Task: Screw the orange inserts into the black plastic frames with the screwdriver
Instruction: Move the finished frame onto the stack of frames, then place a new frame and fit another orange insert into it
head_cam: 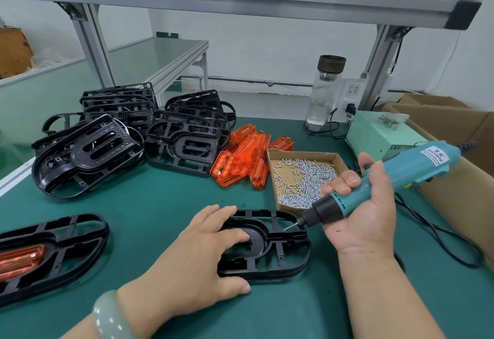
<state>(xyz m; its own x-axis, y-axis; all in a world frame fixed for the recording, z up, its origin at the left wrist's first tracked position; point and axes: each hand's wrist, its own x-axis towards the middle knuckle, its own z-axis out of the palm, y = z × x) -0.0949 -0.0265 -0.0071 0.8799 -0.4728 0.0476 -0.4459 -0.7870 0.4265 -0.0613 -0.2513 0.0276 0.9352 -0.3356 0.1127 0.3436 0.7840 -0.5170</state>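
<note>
Left hand [203,253] lies flat, fingers spread, on black frame [283,255]. I see right hand [366,221] gripping screwdriver [417,175], bit over frame's right side.

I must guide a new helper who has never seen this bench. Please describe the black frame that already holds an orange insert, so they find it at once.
Start at the green bench top. At its near left edge, left of the left hand, one black frame lies flat. Unlike the frame under that hand and the stacked frames at the back, it holds an orange insert.
</note>
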